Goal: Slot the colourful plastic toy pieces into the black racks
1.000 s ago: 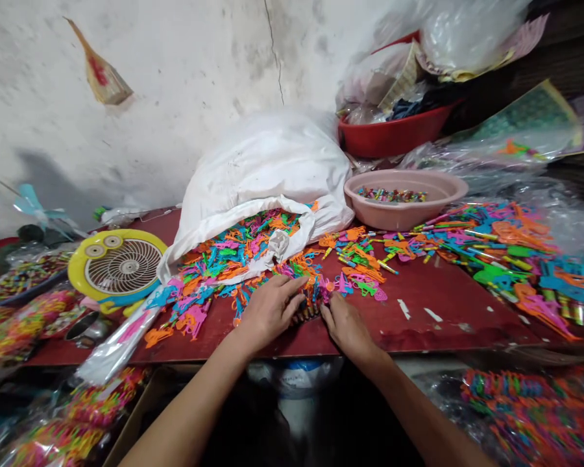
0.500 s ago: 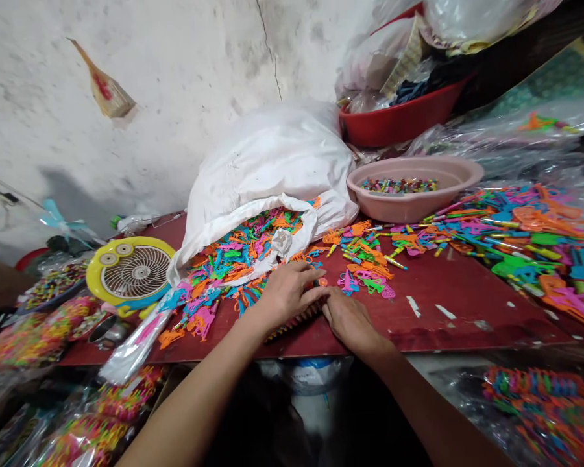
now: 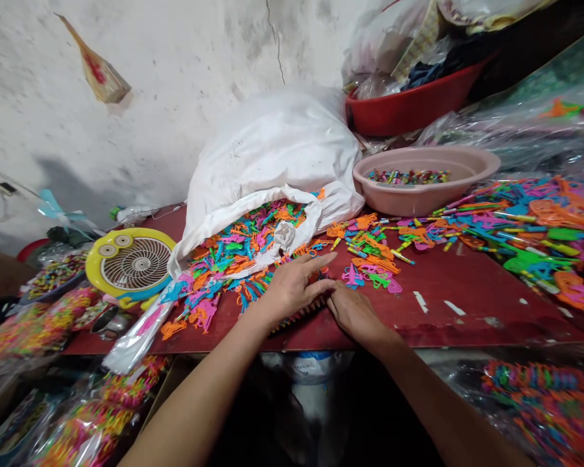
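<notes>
Now, left hand [image 3: 292, 292]: fingers partly spread above the row; any pinch is hidden.
Right hand [image 3: 357, 318]: fingers curled together at the row's far end; cannot tell what they pinch.
Narrow row of small, dark-and-yellow ridged pieces [image 3: 299, 316]: under the hands, on the red flat-topped desk [image 3: 448, 324], in front of the bulging white cloth sack [image 3: 272, 149].
Loose multicoloured plastic shapes [image 3: 243, 243]: spilling from the sack's mouth.
Sound handling, I judge: steady one end, press lightly, keep pieces aligned.

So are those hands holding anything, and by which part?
Can't tell: the left hand and right hand cover part of a row of small pieces, hiding any grip.
</notes>
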### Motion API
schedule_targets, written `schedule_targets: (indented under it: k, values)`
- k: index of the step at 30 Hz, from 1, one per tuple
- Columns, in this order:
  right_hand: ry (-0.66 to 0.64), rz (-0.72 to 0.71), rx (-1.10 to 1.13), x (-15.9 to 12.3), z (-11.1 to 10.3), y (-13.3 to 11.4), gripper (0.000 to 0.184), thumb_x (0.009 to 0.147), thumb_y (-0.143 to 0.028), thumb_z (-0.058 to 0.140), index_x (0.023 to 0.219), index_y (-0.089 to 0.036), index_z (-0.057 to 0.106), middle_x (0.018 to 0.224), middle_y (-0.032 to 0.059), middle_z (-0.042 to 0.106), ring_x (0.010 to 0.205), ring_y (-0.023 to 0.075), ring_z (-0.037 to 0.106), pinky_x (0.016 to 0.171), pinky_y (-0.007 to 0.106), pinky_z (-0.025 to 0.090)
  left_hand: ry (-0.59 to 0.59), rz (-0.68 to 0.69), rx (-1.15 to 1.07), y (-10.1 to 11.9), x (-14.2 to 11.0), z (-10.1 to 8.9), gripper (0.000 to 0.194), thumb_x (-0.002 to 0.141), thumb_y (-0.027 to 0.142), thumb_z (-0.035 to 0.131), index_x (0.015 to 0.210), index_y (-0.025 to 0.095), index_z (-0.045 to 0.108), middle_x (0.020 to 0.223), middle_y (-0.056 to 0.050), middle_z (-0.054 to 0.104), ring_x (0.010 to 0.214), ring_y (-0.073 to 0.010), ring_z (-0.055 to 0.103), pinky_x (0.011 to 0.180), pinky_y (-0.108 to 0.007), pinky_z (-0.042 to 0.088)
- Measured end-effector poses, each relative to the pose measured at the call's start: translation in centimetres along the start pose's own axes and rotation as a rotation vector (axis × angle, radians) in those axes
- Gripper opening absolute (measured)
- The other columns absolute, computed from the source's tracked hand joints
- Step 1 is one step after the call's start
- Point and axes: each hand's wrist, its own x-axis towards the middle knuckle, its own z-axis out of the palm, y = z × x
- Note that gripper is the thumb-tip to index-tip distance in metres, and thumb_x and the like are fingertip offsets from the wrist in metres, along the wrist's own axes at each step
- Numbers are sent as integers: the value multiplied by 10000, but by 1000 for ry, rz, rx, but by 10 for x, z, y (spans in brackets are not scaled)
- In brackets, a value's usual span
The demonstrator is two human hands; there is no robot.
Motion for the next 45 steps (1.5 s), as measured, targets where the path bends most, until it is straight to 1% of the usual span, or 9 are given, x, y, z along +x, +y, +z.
schedule_targets:
  k: [4,11,16,20,24,28,31,38,45]
  values:
    - [-88,10,-46,0,-7,0,311,1016,-238,331,1143,-115,587,1115,150,671,1007,250,636,844,329,438,-36,13,50,1,3,0,311,991,377,500,1177,232,703,1028,-61,692,910,-182,666,799,-272,519]
    - [-96,-48,-76,0,-4,6,294,1028,-252,338,1146,-125,575,1129,140,658,998,229,630,826,309,420,-68,31,84,-4,7,3,250,985,306,514,1076,211,727,1015,-52,702,934,-183,670,807,-266,512]
    - [-25,-108,-72,1,4,11,295,1030,-277,330,1121,-134,571,1071,125,653,957,225,624,805,311,416,-56,56,111,-11,8,9,248,988,304,508,1087,224,721,1029,-53,711,966,-181,674,850,-272,515]
    - [-29,-95,-47,-2,3,12,253,1004,-257,377,1095,-129,575,1061,128,650,919,218,614,791,309,421,-64,60,145,-12,8,10,243,980,301,519,1094,225,719,1017,-59,709,962,-185,674,842,-275,518]
    - [-10,-155,130,-9,-2,23,220,939,-195,462,1103,-131,593,1088,121,656,954,203,604,841,303,435,-66,58,152,-11,7,8,264,981,308,513,1123,212,714,1004,-69,709,935,-188,675,807,-273,519]
    - [69,-95,264,-13,-6,32,287,930,-150,427,1119,-132,643,1064,109,679,973,190,616,878,298,438,-51,59,132,-9,6,7,266,981,298,509,1126,213,714,1057,-70,720,960,-193,677,826,-284,517]
    - [99,-103,282,-12,-4,27,275,932,-190,463,1107,-148,672,1034,93,678,942,179,615,844,277,436,-49,50,118,-8,6,6,263,977,291,514,1123,208,717,1062,-68,726,965,-195,678,832,-285,514]
    - [41,-59,106,1,9,20,236,961,-260,476,927,-169,691,925,65,701,810,159,615,718,247,383,-71,41,107,-8,7,5,217,963,259,538,1038,208,735,1004,-56,724,917,-186,676,805,-276,511]
    - [-66,-26,-133,2,-2,17,254,970,-318,469,957,-209,698,923,77,731,806,202,652,639,267,333,-93,40,139,-6,4,7,243,969,252,517,1111,213,711,1019,-72,693,951,-201,668,836,-298,518]
